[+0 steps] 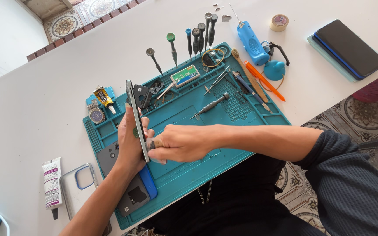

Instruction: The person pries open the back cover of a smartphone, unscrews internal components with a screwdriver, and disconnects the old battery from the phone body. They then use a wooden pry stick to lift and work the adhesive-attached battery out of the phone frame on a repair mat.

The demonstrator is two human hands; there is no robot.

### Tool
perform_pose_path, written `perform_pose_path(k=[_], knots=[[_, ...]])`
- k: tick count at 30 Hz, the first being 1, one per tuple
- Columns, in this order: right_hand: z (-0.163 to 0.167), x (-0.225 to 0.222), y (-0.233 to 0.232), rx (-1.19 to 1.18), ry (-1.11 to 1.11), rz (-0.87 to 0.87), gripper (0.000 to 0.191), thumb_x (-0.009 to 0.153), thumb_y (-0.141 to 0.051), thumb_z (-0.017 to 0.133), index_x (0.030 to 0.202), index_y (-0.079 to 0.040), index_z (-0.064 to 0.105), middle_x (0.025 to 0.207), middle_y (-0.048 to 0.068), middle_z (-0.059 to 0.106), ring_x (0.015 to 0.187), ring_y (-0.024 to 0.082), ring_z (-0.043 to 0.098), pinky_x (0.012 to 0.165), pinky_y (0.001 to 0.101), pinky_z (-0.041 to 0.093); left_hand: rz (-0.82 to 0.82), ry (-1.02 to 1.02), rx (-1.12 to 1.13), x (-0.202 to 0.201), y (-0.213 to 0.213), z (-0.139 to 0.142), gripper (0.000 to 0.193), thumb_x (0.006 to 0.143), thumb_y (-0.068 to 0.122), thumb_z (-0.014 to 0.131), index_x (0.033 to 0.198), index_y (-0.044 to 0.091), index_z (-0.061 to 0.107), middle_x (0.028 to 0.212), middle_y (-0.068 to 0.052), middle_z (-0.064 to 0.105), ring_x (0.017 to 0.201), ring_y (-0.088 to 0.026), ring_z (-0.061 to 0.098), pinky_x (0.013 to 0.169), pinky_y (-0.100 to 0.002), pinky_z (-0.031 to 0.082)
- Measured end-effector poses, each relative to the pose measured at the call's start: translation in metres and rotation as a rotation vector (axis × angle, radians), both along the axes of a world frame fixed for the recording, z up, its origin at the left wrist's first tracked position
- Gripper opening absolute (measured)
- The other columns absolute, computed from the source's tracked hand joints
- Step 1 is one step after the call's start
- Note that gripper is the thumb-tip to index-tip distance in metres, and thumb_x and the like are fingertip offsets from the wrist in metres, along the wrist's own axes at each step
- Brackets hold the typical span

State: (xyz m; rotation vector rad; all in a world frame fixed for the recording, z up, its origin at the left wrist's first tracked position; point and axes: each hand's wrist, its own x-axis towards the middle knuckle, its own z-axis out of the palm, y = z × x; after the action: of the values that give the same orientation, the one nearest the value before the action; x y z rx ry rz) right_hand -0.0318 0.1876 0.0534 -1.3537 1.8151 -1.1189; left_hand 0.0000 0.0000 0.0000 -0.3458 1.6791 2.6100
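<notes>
My left hand [130, 142] holds a smartphone [135, 114] on its edge, upright over the teal repair mat [197, 118]. My right hand [182, 142] is closed around a small tool with a brownish grip [155, 144], pressed against the phone's side near its lower end. Under my left wrist lie a grey phone back cover [130, 194] and a blue phone part [148, 182].
Several screwdrivers [197, 37] stand along the mat's far edge. Tweezers [217, 80], a loose screwdriver [211, 105], a glue tube [105, 98], a wristwatch [96, 114] sit on the mat. Off it: blue electric tool [252, 43], tape roll [279, 22], dark phone [348, 47], white tube [52, 181], clear case [82, 181].
</notes>
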Motion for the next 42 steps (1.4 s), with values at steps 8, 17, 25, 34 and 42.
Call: perform_pose_path(k=[8,17,25,34,42], knots=[[-0.009,-0.005,0.002,-0.176,-0.048,0.095,0.032,0.108,-0.024,0.051,0.087,-0.003,0.062,0.063,0.003,0.056,0.053,0.015,0.053,0.053,0.033,0.045,0.003,-0.004,0.022,-0.003,-0.002,0.003,0.048,0.098,0.062,0.054,0.102,0.015,0.047,0.064,0.004,0.042,0.045,-0.001,0.039,0.039,-0.016,0.032],[-0.02,-0.001,-0.005,-0.217,-0.01,0.037,0.027,0.107,-0.021,0.053,0.085,-0.004,0.056,0.057,0.003,0.049,0.046,0.015,0.046,0.049,0.033,0.038,0.008,0.007,0.014,-0.007,-0.007,0.003,0.05,0.097,0.063,0.054,0.102,0.015,0.046,0.061,0.004,0.041,0.04,-0.004,0.037,0.034,-0.019,0.028],[-0.022,0.0,-0.014,-0.219,0.051,-0.023,0.023,0.104,-0.017,0.054,0.087,-0.003,0.057,0.052,0.005,0.048,0.041,0.017,0.047,0.046,0.0341,0.038,0.023,0.015,0.037,-0.01,-0.012,0.007,0.049,0.097,0.064,0.053,0.104,0.016,0.046,0.058,0.005,0.039,0.037,-0.005,0.037,0.032,-0.02,0.027],[-0.033,0.008,0.011,-0.283,0.067,-0.036,0.015,0.104,-0.014,0.054,0.095,-0.003,0.057,0.067,0.006,0.064,0.058,0.023,0.065,0.058,0.0362,0.05,0.036,0.024,0.079,-0.004,0.012,0.002,0.05,0.096,0.065,0.053,0.103,0.016,0.045,0.057,0.004,0.039,0.036,-0.006,0.036,0.032,-0.021,0.027],[-0.052,0.011,0.017,-0.36,-0.006,-0.064,0.012,0.1,-0.007,0.052,0.107,0.0,0.06,0.093,0.011,0.072,0.086,0.027,0.073,0.076,0.0382,0.059,0.055,0.022,0.119,-0.01,0.025,-0.026,0.05,0.096,0.063,0.054,0.1,0.014,0.046,0.059,0.002,0.042,0.038,-0.007,0.039,0.032,-0.02,0.03]])
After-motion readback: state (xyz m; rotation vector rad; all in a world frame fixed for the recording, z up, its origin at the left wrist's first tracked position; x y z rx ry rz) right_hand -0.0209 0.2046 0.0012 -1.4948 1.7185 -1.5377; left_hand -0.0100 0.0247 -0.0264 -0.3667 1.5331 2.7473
